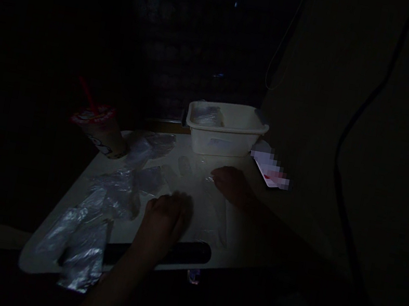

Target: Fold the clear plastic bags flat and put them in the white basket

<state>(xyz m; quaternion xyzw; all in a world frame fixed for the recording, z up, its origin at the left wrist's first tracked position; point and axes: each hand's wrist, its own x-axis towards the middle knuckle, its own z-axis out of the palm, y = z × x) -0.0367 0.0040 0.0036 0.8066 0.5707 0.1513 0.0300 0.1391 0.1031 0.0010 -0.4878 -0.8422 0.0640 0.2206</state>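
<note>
two hands are reaching over the white table (123,229): left hand (165,214) curling loosely, hold unclear; right hand (234,183) bending its fingers at a clear bag (215,209), grip unclear.

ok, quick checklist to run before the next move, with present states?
1. Lighting: not ok, the scene is very dark.
2. Left hand empty: cannot tell, curled with its palm hidden.
3. Right hand gripping the clear plastic bag beneath it: cannot tell.
4. White plastic tub upright on the table: ok.
5. Drink cup lidded: ok, red straw in.
6. Nearest crinkled bag fully on the table: not ok, overhangs the edge.
</note>
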